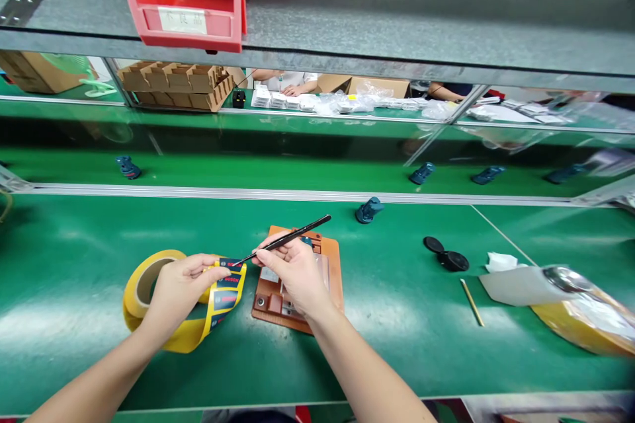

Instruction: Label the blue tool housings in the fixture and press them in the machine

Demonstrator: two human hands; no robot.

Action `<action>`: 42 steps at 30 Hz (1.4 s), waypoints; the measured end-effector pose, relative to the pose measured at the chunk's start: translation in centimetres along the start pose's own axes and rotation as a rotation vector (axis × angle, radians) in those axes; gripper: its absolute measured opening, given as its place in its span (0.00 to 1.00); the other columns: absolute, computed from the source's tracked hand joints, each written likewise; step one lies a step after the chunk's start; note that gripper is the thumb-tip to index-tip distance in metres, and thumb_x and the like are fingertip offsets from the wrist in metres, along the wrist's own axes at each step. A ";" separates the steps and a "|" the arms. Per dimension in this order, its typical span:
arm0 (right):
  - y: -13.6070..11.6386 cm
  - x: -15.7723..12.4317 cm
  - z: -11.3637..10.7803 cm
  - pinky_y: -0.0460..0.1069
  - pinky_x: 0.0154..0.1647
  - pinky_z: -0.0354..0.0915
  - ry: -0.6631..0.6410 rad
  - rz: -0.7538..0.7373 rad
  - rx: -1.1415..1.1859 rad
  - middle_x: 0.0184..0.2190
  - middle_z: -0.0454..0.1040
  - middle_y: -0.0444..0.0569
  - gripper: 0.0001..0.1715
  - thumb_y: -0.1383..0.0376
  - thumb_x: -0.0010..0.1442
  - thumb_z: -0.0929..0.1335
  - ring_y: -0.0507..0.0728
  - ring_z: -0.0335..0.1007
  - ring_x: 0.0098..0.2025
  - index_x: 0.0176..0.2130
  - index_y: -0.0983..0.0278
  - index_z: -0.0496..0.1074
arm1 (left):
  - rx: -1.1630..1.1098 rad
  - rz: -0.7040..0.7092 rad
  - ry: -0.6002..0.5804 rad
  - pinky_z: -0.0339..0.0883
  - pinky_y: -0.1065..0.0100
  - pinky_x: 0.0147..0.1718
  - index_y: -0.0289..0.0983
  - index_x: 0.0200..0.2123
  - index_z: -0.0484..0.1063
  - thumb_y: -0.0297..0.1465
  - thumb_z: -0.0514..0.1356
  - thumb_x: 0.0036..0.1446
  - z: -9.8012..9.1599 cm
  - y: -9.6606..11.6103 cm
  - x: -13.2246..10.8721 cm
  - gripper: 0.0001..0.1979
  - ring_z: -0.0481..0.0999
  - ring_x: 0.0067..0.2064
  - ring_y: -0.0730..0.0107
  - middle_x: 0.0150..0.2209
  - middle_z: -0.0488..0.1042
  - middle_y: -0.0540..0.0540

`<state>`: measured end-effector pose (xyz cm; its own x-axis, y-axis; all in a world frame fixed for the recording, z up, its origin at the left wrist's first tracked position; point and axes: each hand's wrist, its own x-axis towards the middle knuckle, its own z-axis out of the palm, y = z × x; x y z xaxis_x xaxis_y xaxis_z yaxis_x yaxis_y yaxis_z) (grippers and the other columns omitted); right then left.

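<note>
The left hand (181, 287) was closed on a yellow strip (218, 307) of backing paper that ran loose off a roll of labels (135, 294), with thumb and fingers pinching the strip near its top edge. The roll itself lay on the green table (397, 324), just left of an orange-brown jig (331, 268). The right hand (297, 276) was clamped on a pair of black tweezers (292, 236), gripping them near the middle like a pen. Their tip touched the upper edge of a dark blue label (231, 265) on the strip, between the two hands. The label looked thin, light and limp. It seemed likely to be sticky underneath, so it would probably curl or fold onto itself if taken by the middle. A corner or edge looked like the best place to take it, lifted with the fine tip while the backing was held taut. The strip was slick and floppy and would need the pinch kept close to the label. Beyond the jig a small blue part (368, 210) stood on the table. To the right lay two black discs (445, 255), a thin wooden stick (471, 303) and a second roll (575, 327) under clear film.
</note>
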<state>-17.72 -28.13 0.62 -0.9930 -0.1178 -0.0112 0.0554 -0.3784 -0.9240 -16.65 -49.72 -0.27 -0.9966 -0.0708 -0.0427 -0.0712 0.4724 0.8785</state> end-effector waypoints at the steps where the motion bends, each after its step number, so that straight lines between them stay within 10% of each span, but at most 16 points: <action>1: -0.2 -0.1 -0.5 0.51 0.43 0.72 0.020 -0.028 -0.014 0.32 0.78 0.45 0.15 0.58 0.51 0.79 0.56 0.77 0.36 0.35 0.61 0.74 | 0.084 0.030 -0.035 0.72 0.65 0.31 0.39 0.34 0.82 0.51 0.64 0.50 0.0 0.3 0.6 0.21 0.80 0.31 0.58 0.29 0.83 0.46; 6: -2.2 -0.6 -5.2 0.52 0.41 0.72 0.123 -0.093 -0.167 0.31 0.77 0.45 0.16 0.56 0.53 0.78 0.57 0.77 0.36 0.35 0.61 0.73 | 0.683 0.178 -0.164 0.70 0.58 0.44 0.36 0.48 0.78 0.52 0.50 0.62 1.6 1.2 5.7 0.30 0.82 0.43 0.48 0.41 0.84 0.39; 13: -3.2 -1.2 -11.9 0.53 0.43 0.71 0.176 -0.020 -0.216 0.31 0.78 0.47 0.20 0.53 0.52 0.78 0.57 0.77 0.36 0.36 0.62 0.71 | 0.985 0.161 -0.279 0.70 0.52 0.35 0.35 0.65 0.63 0.58 0.45 0.62 4.1 1.0 9.2 0.41 0.81 0.39 0.37 0.36 0.82 0.35; 19: -2.5 -1.3 -13.4 0.53 0.44 0.70 0.162 -0.007 -0.245 0.33 0.79 0.47 0.20 0.53 0.52 0.77 0.57 0.76 0.37 0.35 0.62 0.72 | 0.892 0.481 0.015 0.71 0.50 0.41 0.40 0.59 0.70 0.55 0.48 0.65 3.6 2.0 5.5 0.32 0.80 0.45 0.41 0.45 0.81 0.37; 25: -1.9 -1.3 -13.6 0.52 0.44 0.69 0.168 -0.018 -0.247 0.32 0.77 0.45 0.19 0.54 0.53 0.77 0.56 0.74 0.36 0.35 0.62 0.71 | 0.528 1.025 -0.343 0.64 0.51 0.57 0.44 0.61 0.69 0.40 0.61 0.65 8.5 0.6 -1.3 0.22 0.74 0.57 0.51 0.54 0.78 0.40; 42: -1.8 -1.3 -13.3 0.51 0.43 0.69 0.154 -0.018 -0.253 0.32 0.77 0.45 0.17 0.55 0.55 0.76 0.56 0.75 0.36 0.36 0.62 0.71 | 0.519 1.039 -0.308 0.55 0.46 0.61 0.40 0.62 0.67 0.31 0.62 0.65 10.8 -0.2 -3.4 0.22 0.68 0.62 0.49 0.59 0.75 0.39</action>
<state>-17.93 -15.05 -2.76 -0.9988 0.0344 -0.0342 0.0292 -0.1362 -0.9902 -13.66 -40.12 -5.46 -0.5509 0.7331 0.3988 0.8346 0.4818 0.2672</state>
